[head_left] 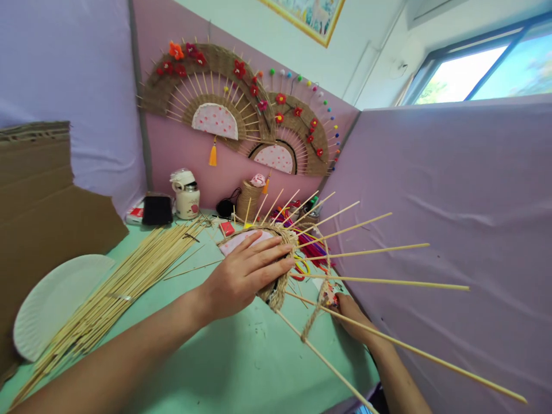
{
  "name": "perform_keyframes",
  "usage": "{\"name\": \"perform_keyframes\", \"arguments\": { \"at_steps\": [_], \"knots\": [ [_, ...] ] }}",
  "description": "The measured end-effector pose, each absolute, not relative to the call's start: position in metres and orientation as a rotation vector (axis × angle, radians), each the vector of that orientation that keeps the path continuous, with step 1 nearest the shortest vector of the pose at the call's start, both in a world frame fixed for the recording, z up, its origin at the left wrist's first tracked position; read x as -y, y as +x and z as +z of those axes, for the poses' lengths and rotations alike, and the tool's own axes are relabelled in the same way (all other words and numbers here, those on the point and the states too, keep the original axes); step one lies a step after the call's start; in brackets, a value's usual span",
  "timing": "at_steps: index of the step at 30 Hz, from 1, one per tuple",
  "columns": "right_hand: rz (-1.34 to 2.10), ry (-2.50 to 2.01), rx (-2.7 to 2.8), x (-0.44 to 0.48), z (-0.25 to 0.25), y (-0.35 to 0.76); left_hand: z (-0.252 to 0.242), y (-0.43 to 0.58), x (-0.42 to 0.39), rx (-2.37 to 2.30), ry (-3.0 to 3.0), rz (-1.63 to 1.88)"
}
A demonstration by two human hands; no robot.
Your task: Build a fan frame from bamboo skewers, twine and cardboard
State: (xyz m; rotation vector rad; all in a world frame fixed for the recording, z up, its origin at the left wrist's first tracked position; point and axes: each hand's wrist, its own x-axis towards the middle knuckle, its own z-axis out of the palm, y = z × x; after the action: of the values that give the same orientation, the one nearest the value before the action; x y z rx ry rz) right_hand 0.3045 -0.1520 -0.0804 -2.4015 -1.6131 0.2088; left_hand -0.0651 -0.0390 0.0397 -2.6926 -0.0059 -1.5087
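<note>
Presently, over the pale-green tabletop point(241, 368) I find a half-round fan of wooden sticks and tan twine point(281, 290). My left hand point(250, 270) lies across its base, fingers extended; my right hand point(351, 316) is partly hidden. I cannot confirm either's grip.

Along your table's point(259, 368) left side, a bundle of sticks point(125, 282) runs from the near left corner toward the far edge, with a paper plate point(47, 302) to its left. Near the far edge, a bottle point(188, 201) stands left of a twine spool point(248, 202). Your left hand point(245, 267) lies on a fan point(235, 244); your right hand point(351, 315) is near the right edge.
</note>
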Motion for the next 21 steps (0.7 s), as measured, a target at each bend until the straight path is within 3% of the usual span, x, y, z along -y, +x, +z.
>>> {"name": "perform_keyframes", "arguments": {
  "at_steps": [4, 11, 21],
  "knots": [
    [0.122, -2.354, 1.593, 0.142, -0.05, 0.284, 0.039, -0.064, 0.041, -0.02, -2.697, -1.494],
    [0.604, -1.263, 1.368, 0.094, 0.032, 0.202, 0.038, -0.059, 0.047, -0.063, -2.739, -1.464],
    [0.794, -0.95, 1.235, 0.05, 0.028, 0.167, 0.033, -0.059, 0.046, -0.116, -2.829, -1.475]
  ]
}}
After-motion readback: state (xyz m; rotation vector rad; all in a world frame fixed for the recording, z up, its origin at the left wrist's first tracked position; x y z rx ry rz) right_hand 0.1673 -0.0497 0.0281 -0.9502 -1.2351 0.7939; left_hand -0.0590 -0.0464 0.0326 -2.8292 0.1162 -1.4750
